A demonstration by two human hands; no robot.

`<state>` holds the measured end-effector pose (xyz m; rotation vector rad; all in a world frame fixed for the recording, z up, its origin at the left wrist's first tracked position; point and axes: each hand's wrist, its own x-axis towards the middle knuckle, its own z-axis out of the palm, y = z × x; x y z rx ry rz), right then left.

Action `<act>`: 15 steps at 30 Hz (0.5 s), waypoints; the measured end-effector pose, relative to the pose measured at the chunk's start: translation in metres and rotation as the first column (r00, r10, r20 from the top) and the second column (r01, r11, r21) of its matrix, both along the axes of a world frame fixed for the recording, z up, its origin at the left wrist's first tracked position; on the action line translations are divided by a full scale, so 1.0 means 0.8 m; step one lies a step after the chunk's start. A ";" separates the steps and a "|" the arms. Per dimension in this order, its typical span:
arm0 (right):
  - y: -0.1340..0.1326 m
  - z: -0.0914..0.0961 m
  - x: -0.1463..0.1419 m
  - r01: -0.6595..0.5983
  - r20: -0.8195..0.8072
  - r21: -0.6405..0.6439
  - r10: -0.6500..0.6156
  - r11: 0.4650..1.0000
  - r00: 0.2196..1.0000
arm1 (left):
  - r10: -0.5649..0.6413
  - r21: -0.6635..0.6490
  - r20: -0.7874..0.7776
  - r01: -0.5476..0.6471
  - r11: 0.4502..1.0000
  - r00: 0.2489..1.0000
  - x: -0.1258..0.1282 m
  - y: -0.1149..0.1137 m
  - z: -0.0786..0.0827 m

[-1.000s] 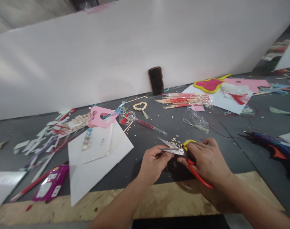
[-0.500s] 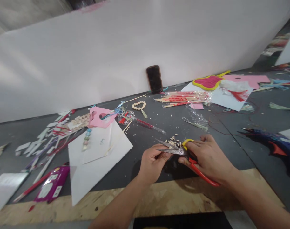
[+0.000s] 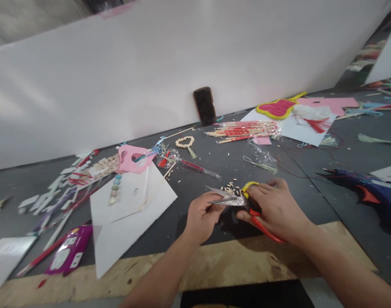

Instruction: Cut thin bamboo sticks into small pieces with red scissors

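Note:
My right hand point(image 3: 275, 209) grips a pair of scissors point(image 3: 234, 199) with one yellow and one red handle; the steel blades are parted and point left. Pinched shut, my left hand point(image 3: 203, 216) holds something small and thin at the blades, too small to name. Just behind the scissors lies a small pile of short pale cut pieces point(image 3: 230, 187) on the dark table point(image 3: 195, 222).
White paper sheets point(image 3: 131, 214) lie to the left, with a pink cutout point(image 3: 132, 157), a bead string point(image 3: 114, 188) and paper scraps. A phone point(image 3: 204, 106) leans on the white wall. Bagged sticks point(image 3: 243, 129), a bead bracelet point(image 3: 185, 142), a blue glue gun point(image 3: 368, 192) and a purple packet point(image 3: 70, 252) surround me.
The blades have opened a little wider. Both hands stay at the scissors; the view has drifted slightly.

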<state>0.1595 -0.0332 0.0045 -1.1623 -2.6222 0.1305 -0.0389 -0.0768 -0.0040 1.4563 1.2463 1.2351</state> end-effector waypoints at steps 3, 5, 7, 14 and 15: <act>-0.001 -0.004 -0.004 0.027 -0.008 0.053 -0.027 0.998 1.000 | -0.002 -0.094 0.098 0.011 0.996 0.995 -0.001 0.000 0.000; -0.001 -0.006 -0.006 0.033 -0.013 0.067 -0.032 0.997 0.999 | -0.016 -0.169 0.175 0.046 0.985 0.985 -0.002 0.000 -0.002; -0.002 -0.007 -0.007 0.034 -0.017 0.077 -0.033 0.996 0.999 | -0.043 -0.257 0.276 0.117 0.959 0.960 -0.003 -0.001 -0.005; -0.004 -0.009 -0.007 0.006 -0.043 0.119 -0.001 0.993 0.999 | -0.028 -0.393 0.503 0.257 0.883 0.864 -0.003 -0.003 -0.007; -0.005 -0.009 -0.007 0.009 -0.044 0.128 -0.003 0.992 0.999 | -0.018 -0.394 0.505 0.249 0.885 0.863 -0.003 -0.004 -0.006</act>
